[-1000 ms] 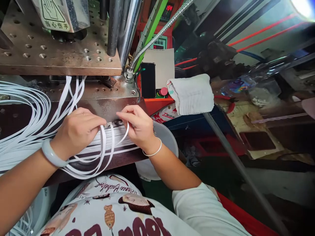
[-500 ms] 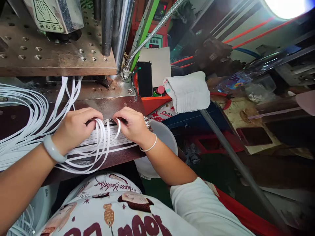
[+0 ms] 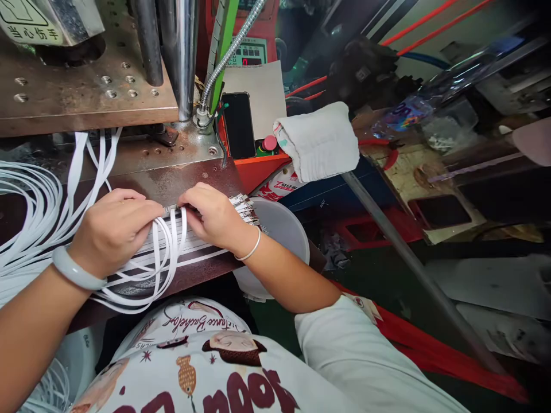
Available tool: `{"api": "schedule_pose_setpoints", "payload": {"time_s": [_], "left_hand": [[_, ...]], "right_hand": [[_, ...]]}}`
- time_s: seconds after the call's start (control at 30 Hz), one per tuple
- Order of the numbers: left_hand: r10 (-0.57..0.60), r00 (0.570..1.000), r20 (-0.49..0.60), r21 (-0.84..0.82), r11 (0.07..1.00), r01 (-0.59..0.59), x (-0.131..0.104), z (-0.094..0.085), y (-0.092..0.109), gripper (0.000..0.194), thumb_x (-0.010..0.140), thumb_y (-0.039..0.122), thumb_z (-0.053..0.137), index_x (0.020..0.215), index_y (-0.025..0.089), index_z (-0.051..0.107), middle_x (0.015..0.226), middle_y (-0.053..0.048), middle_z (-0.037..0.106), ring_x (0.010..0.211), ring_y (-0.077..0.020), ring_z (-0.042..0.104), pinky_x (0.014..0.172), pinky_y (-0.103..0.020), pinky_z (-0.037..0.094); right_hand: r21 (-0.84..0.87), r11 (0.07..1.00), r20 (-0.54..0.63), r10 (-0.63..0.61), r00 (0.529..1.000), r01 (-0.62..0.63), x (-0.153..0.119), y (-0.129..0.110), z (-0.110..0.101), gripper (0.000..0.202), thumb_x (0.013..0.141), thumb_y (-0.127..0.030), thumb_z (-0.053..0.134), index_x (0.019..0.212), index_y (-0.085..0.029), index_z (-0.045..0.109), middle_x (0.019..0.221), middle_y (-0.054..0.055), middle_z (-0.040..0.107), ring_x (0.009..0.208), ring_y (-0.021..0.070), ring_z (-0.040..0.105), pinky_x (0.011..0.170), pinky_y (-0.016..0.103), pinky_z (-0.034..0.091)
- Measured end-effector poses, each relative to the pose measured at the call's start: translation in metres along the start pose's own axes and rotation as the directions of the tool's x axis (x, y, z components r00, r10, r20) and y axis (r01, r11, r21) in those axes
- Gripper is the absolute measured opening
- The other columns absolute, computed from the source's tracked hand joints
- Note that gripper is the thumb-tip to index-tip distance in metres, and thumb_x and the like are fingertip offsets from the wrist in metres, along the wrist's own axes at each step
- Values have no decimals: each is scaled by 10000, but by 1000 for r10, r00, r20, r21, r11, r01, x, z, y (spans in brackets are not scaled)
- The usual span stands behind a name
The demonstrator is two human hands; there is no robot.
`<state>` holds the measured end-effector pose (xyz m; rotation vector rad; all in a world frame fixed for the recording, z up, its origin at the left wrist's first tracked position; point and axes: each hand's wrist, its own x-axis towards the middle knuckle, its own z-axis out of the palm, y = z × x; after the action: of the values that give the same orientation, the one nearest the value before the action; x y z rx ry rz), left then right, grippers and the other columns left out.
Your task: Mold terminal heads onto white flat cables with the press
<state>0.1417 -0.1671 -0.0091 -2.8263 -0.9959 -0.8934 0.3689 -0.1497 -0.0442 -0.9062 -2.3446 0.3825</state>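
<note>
My left hand is closed, its thumb and fingers pinching the ends of several looped white flat cables. Beside it my right hand pinches the end of another white cable close to the same bunch. Small metal connectors show in the narrow gap between the fingertips of both hands. Beneath the hands, more white cables lie side by side on the dark table. Their metal connector ends fan out past my right wrist. What exactly lies under the fingertips is hidden.
A press with a drilled metal plate stands behind my left hand, cables running under it. More coiled white cables lie left. A phone, a pink button, a folded white cloth and a pale bin are to the right.
The view has shifted, so most things sit further left. My right hand has come slightly closer to my left, bringing its cable nearer the bunch. Both hands keep their pinch.
</note>
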Motion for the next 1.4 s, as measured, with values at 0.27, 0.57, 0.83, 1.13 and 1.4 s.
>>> {"api": "schedule_pose_setpoints", "payload": {"time_s": [0.27, 0.57, 0.83, 1.13, 1.4], "left_hand": [[-157, 983, 100, 131, 981, 144, -10, -13, 3, 265, 1000, 193, 493, 1080, 229, 743, 1106, -88, 756, 990, -257, 717, 863, -437, 604], [-418, 907, 54, -242, 876, 418, -5, -30, 6, 137, 969, 294, 662, 927, 257, 786, 951, 18, 802, 834, -176, 741, 799, -323, 626], [-240, 966, 93, -61, 967, 246, -7, -22, 4, 223, 991, 259, 550, 961, 248, 770, 983, 0, 819, 897, -210, 762, 862, -405, 623], [-145, 982, -118, -46, 989, 140, -10, -12, 0, 161, 971, 91, 618, 988, 208, 728, 930, -7, 794, 879, -156, 741, 835, -319, 592], [-18, 999, -40, 75, 997, 21, -10, -14, 0, 185, 907, 31, 624, 987, 171, 716, 913, -48, 788, 856, -225, 739, 838, -402, 591]], "right_hand": [[36, 999, 13, 18, 1000, -18, 2, -1, -3, 206, 872, -39, 455, 958, -199, 552, 907, 69, 631, 882, 223, 548, 795, 369, 493], [101, 995, -73, -21, 997, 28, 0, 0, -3, 152, 907, -78, 469, 931, -212, 537, 883, 56, 627, 853, 206, 558, 807, 358, 499], [126, 992, -66, -1, 998, 9, 0, 0, -3, 126, 912, -105, 479, 910, -219, 532, 873, 51, 632, 838, 203, 551, 815, 364, 508], [98, 995, -73, -25, 997, 32, -1, 1, -3, 113, 932, -116, 472, 937, -199, 548, 888, 58, 632, 857, 204, 553, 822, 367, 505], [95, 995, -70, -20, 997, 27, -1, 1, -2, 121, 933, -118, 464, 939, -196, 556, 887, 55, 624, 867, 202, 552, 826, 364, 500]]}}
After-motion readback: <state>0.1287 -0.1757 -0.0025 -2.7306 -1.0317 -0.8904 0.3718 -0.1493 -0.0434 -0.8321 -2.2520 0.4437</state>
